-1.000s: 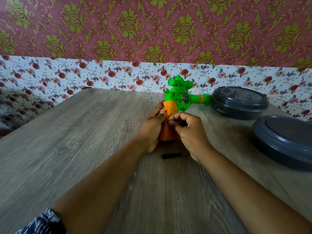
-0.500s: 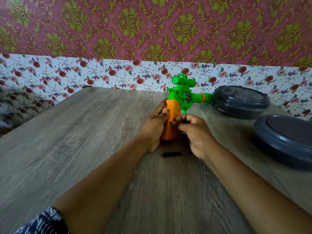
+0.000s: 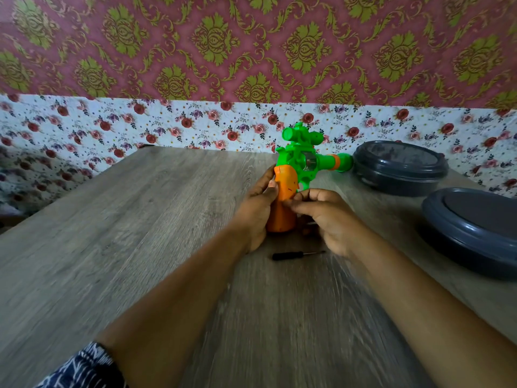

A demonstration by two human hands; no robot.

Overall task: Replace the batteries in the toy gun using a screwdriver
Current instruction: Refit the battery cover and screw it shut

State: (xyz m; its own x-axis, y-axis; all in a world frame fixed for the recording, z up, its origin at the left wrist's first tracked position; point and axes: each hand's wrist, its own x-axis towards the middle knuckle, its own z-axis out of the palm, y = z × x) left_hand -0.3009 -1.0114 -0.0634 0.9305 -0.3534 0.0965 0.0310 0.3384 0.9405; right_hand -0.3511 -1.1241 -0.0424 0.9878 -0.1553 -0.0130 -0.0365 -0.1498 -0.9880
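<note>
The toy gun (image 3: 302, 175) stands upright on the wooden tabletop (image 3: 117, 242), orange handle down and green body on top, its barrel pointing right toward the containers. The left hand (image 3: 256, 208) has its grip wrapped around the left side of the orange handle, thumb laid on its upper face. The right hand (image 3: 327, 217) sits just beside the handle on the right, fingers curled, fingertips pinched together against the handle's edge; whether they hold anything small is too blurred to tell. The screwdriver (image 3: 296, 254) lies flat on the tabletop just in front of both hands, black handle to the left, thin shaft to the right, touched by neither hand.

To the right stand two dark grey round containers. The farther container (image 3: 400, 169) sits near the gun's muzzle and the nearer container (image 3: 472, 231) is closer to the right edge. Both wear lids, so their contents are hidden.
</note>
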